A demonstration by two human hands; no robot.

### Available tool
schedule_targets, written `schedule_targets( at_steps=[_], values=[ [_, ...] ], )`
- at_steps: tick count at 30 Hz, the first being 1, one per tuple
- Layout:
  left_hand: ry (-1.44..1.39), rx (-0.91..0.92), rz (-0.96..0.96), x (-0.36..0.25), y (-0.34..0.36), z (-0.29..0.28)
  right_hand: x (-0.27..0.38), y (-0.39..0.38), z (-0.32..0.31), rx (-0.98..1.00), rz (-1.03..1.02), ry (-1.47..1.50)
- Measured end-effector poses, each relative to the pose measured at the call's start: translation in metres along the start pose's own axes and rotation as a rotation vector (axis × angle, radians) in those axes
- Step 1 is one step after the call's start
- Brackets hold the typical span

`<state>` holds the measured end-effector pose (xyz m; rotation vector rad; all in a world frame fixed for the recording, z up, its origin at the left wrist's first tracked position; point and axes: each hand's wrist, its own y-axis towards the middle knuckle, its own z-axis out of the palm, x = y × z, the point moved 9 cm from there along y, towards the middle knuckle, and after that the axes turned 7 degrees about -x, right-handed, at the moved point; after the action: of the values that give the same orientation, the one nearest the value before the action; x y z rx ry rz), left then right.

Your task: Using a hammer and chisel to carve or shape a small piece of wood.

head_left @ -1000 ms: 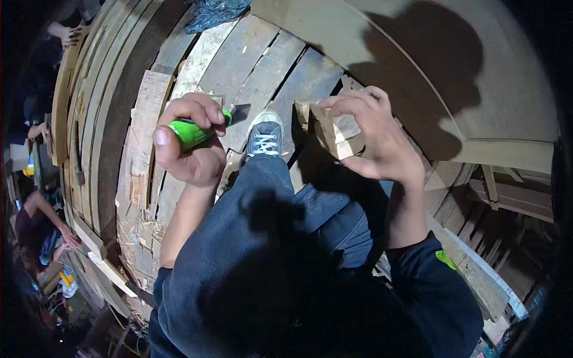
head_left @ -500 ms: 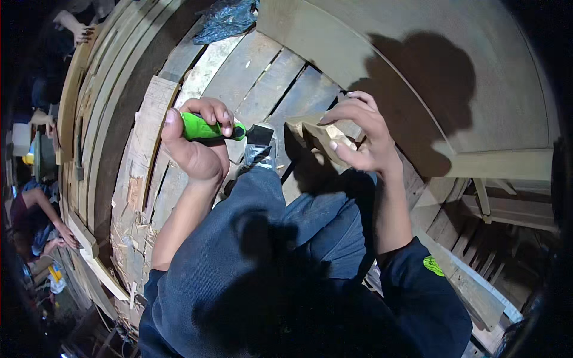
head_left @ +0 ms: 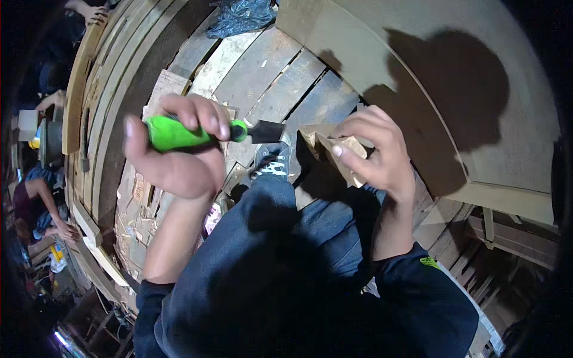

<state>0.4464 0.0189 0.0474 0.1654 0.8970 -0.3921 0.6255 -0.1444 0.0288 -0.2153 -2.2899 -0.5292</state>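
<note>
My left hand (head_left: 185, 164) is closed round the green handle of a putty knife (head_left: 173, 134). Its dark flat blade points right, a short gap away from what my right hand holds. In my right hand (head_left: 382, 146), thumb and fingers pinch a brown, folded or bent piece (head_left: 324, 142) with pale, uneven patches. Whether it is cardboard or thin wood I cannot tell. Below the blade shows my laced shoe (head_left: 273, 160), planted on the floor boards.
A large wooden panel (head_left: 364, 42) stands at the upper right, with slatted wood below it. Long boards (head_left: 113, 89) curve along the left, beside wood shavings (head_left: 132, 224). A blue plastic bag (head_left: 242, 17) lies at the top. Other people's hands (head_left: 64, 231) rest on wood at far left.
My left hand with the putty knife looks larger and has shifted left. My right hand with the brown piece sits slightly lower and farther right. The whole view has shifted a little.
</note>
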Motion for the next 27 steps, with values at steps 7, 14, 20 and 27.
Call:
schedule_targets(
  at_steps=[7, 14, 20, 27],
  values=[
    [-0.021, -0.001, -0.153, 0.036, -0.027, -0.015, 0.038, -0.058, 0.004, -0.082, -0.001, -0.129],
    [0.049, 0.343, -0.074, 0.043, -0.035, 0.018, 0.049, -0.107, 0.002, -0.274, 0.099, -0.096],
    [0.182, 0.445, -0.229, 0.071, -0.049, 0.023, 0.055, -0.123, 0.019, -0.279, 0.173, -0.165],
    [-0.021, 0.503, -0.184, 0.049, -0.045, 0.047, 0.054, -0.119, 0.018, -0.289, 0.197, -0.18]
  ],
)
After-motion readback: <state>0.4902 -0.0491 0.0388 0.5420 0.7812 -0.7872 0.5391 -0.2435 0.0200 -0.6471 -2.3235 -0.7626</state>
